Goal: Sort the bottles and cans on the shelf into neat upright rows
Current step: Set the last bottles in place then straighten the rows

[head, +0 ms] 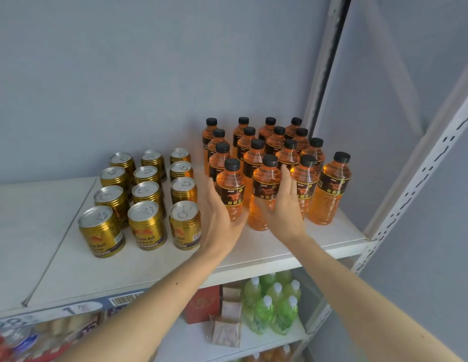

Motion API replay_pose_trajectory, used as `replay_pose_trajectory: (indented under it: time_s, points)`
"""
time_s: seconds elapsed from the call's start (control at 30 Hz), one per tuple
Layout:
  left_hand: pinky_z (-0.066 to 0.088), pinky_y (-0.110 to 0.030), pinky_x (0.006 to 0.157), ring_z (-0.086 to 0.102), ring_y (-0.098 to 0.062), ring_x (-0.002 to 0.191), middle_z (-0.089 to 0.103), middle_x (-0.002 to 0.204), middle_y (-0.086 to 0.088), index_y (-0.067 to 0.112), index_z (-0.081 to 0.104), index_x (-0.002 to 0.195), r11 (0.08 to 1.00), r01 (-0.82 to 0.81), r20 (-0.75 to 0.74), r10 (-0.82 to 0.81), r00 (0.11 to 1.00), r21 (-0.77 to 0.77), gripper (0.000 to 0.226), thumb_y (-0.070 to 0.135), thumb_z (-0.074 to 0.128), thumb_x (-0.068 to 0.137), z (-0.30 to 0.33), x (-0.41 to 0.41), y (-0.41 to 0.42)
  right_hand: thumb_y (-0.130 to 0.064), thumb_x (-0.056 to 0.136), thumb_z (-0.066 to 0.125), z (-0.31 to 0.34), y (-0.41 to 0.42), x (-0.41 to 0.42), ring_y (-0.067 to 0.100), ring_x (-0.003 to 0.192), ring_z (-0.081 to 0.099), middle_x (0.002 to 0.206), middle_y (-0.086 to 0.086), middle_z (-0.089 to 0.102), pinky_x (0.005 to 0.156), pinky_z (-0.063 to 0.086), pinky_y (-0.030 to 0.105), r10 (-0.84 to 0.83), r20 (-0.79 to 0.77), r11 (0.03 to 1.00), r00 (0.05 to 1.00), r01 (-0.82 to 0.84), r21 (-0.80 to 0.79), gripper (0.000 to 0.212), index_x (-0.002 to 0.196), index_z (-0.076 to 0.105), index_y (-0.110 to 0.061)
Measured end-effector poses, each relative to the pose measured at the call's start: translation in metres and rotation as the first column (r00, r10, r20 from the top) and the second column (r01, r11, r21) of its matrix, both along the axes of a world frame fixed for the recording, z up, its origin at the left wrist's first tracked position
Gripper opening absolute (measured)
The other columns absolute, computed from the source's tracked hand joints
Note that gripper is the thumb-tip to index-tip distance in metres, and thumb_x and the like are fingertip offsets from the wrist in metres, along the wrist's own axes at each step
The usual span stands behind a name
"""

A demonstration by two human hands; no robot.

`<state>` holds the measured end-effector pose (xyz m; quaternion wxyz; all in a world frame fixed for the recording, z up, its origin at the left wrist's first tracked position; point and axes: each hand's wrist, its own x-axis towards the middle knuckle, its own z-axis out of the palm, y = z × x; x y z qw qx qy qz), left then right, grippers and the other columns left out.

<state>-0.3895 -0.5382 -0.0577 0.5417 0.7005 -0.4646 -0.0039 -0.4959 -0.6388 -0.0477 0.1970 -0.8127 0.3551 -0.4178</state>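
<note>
While our flat left hand (pixel 217 215) touches one front orange bottle (pixel 231 189), our flat right hand (pixel 285 205) touches its neighbour (pixel 265 194).

Gold cans (pixel 146 194) stand upright in rows on the white shelf (pixel 58 257) — black-capped orange bottles (pixel 269 163) rowed just right.

Glossy gold metal cans (pixel 146 202); clear, shiny plastic bottles (pixel 269 176)

cans (pixel 146 194): left half of the shelf (pixel 285 252), upright rows
bottles (pixel 269 163): right of cans (rows run back to the wall)
</note>
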Motion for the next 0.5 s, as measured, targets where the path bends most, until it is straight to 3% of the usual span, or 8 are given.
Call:
replay_pose_trajectory:
  time_s: [0.1, 0.2, 0.3, 0.5]
  points:
    - [0.015, -0.001, 0.104, 0.033, -0.011, 0.132, 0.036, 0.146, -0.012, 0.005, 0.015, 0.147, 0.998, -0.059, 0.027, 0.059, 0.998, -0.018, 0.096, 0.011, 0.079, 0.076, -0.02, -0.008, -0.001, -0.01, 0.082, 0.073, -0.025, 0.009, -0.003, 0.022, 0.14, 0.027, 0.152, 0.014, 0.027, 0.108, 0.027, 0.027, 0.026, 0.053, 0.999, 0.998, -0.027, 0.027, 0.098, 0.152, 0.005, -0.006]
    - [0.022, -0.015, 0.108, 0.034, -0.021, 0.133, 0.036, 0.145, -0.013, 0.004, 0.017, 0.147, 0.989, -0.142, 0.076, 0.139, 0.987, 0.041, 0.095, 0.011, 0.079, 0.076, -0.037, -0.011, -0.004, -0.014, 0.083, 0.073, -0.047, 0.014, -0.005, 0.028, 0.138, 0.033, 0.151, 0.016, 0.03, 0.106, 0.037, 0.034, 0.046, 0.025, 0.993, 0.999, -0.048, 0.108, 0.095, 0.151, 0.008, -0.004]
    - [0.034, -0.033, 0.109, 0.035, -0.023, 0.134, 0.038, 0.144, -0.011, 0.008, 0.019, 0.148, 0.972, -0.181, 0.011, 0.181, 0.983, 0.149, 0.09, 0.017, 0.077, 0.079, -0.049, -0.011, -0.006, -0.024, 0.086, 0.071, -0.062, 0.012, -0.006, 0.031, 0.127, 0.047, 0.145, 0.015, 0.039, 0.097, 0.048, 0.038, 0.067, -0.029, 0.973, 0.997, -0.059, 0.223, 0.088, 0.149, 0.012, -0.008]
    - [0.045, -0.041, 0.102, 0.049, -0.026, 0.127, 0.05, 0.136, -0.009, 0.011, 0.031, 0.14, 0.943, -0.228, 0.001, 0.235, 0.972, 0.243, 0.075, 0.024, 0.075, 0.081, -0.054, -0.006, -0.012, -0.027, 0.092, 0.063, -0.071, 0.005, -0.008, 0.035, 0.12, 0.049, 0.134, 0.018, 0.047, 0.096, 0.048, 0.043, 0.018, -0.087, 0.976, 0.996, 0.001, 0.216, 0.065, 0.142, 0.028, -0.004]
